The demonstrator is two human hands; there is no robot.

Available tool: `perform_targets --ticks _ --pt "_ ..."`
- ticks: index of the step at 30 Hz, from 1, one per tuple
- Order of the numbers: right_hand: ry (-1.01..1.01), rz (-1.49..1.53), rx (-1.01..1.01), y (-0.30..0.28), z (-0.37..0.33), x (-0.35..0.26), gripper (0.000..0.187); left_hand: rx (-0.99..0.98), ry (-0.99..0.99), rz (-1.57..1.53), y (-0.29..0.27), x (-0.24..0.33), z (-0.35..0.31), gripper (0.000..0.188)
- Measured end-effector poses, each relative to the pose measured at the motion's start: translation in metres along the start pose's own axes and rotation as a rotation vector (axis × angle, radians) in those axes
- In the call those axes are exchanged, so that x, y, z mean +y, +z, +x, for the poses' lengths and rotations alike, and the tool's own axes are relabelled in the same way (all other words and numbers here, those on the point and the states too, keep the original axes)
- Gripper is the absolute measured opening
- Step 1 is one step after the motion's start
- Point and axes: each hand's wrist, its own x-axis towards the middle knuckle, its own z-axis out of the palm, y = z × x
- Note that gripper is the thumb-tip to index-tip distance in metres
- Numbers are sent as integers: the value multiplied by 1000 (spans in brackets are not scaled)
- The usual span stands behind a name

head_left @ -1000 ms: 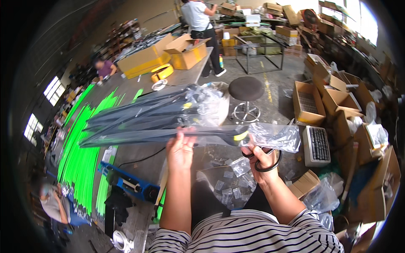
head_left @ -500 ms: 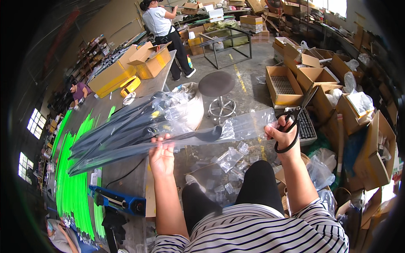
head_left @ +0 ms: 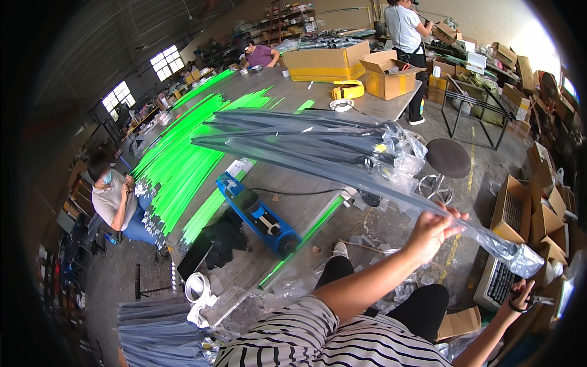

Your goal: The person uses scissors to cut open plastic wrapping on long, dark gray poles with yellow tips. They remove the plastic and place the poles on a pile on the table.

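Observation:
A long dark rod in a clear plastic sleeve [head_left: 391,194] stretches from the table out to the right. My left hand [head_left: 433,235] is closed around it near the loose sleeve end [head_left: 520,259], which is crumpled and hangs past my fingers. Below that end, apart from it, my right hand [head_left: 520,296] is closed on black-handled scissors [head_left: 538,300], their blades pointing right. More sleeved dark rods [head_left: 293,131] lie bundled on the table under and beyond the held one.
Many bright green rods [head_left: 189,159] cover the table [head_left: 299,199]. A blue tool [head_left: 260,214] rests near its edge. Past the table stands a round stool [head_left: 448,157]. Cartons [head_left: 512,208] crowd the right side. A seated person [head_left: 119,199] works at the left; two others are farther back.
The view has swung left. My left hand has closed around the sleeve, nearer its end. My right hand has let go of the sleeve end and dropped below it with the scissors.

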Motion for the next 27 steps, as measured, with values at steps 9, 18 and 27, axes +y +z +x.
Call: perform_targets --ticks 9,18,27 --pt "817 217 327 60 -56 -23 45 -156 15 121 54 -16 -11 13" --pt "545 -216 -799 167 -110 -95 48 -93 364 511 42 143 15 13" --pt "366 -159 -865 208 -88 -102 60 -38 388 486 7 154 -2 15"
